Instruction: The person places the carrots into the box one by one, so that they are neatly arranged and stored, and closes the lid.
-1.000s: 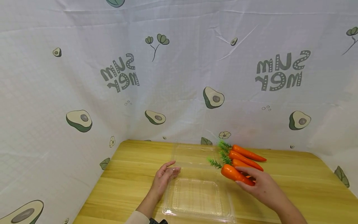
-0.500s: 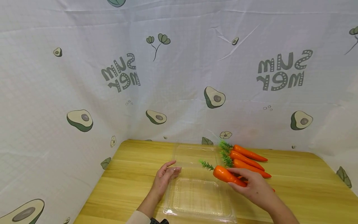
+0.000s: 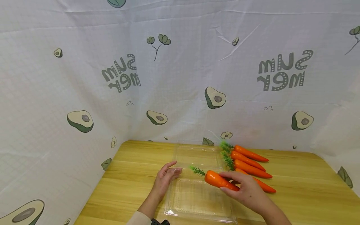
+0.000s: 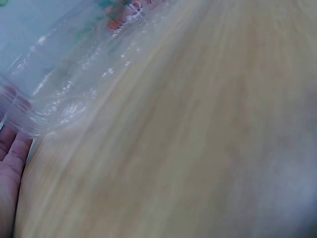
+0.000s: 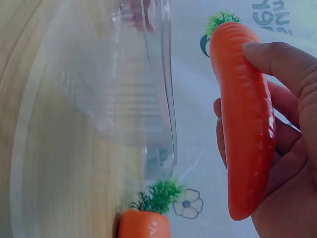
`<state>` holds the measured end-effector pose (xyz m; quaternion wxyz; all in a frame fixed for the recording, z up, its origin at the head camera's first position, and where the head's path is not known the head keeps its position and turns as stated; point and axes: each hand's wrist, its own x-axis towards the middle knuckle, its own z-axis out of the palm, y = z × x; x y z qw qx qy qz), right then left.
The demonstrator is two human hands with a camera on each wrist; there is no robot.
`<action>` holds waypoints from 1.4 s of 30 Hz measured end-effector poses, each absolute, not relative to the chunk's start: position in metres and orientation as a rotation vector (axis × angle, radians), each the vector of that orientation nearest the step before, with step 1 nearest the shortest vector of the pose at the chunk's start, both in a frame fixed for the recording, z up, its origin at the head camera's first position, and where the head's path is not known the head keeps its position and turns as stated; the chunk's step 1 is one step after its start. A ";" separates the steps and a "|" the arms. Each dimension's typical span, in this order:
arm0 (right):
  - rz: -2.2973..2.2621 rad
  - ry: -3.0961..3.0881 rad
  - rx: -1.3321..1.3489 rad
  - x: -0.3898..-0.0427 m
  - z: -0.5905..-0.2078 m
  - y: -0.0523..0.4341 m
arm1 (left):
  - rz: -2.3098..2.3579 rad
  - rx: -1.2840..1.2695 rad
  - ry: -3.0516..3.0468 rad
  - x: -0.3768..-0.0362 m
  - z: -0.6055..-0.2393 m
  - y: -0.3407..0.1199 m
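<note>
Carrying one carrot (image 3: 220, 181) over the open clear box (image 3: 199, 200) on the table (image 3: 132, 175) — judging by the pose, this is the loading step. Box lies flat with its lid (image 3: 197, 154) hinged away; four more carrots (image 3: 250, 165) sit just right of the lid. Right hand (image 3: 247, 192) has fingers and thumb wrapped round the carrot's thin end, greens pointing left. Left hand (image 3: 164, 179) is relaxed, fingertips on the box's left edge, steadying it. Next move likely needs a lowering into the tray and release. Right wrist view shows the thumb (image 5: 277, 62) clamped over the carrot (image 5: 245, 124), hidden from the head; left wrist shows only blurred plastic (image 4: 64, 79) and palm (image 4: 10, 163).
</note>
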<state>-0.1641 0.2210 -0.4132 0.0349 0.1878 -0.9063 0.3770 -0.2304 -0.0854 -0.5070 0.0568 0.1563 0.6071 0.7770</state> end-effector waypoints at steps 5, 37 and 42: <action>1.258 -2.793 0.623 -0.164 -0.415 0.212 | 2.368 0.459 1.830 -0.230 -0.507 -0.085; 1.415 -2.811 0.955 -0.161 -0.442 0.166 | 2.359 0.447 1.858 -0.231 -0.506 -0.086; 1.422 -2.930 0.937 -0.161 -0.444 0.165 | 2.373 0.429 1.821 -0.231 -0.505 -0.086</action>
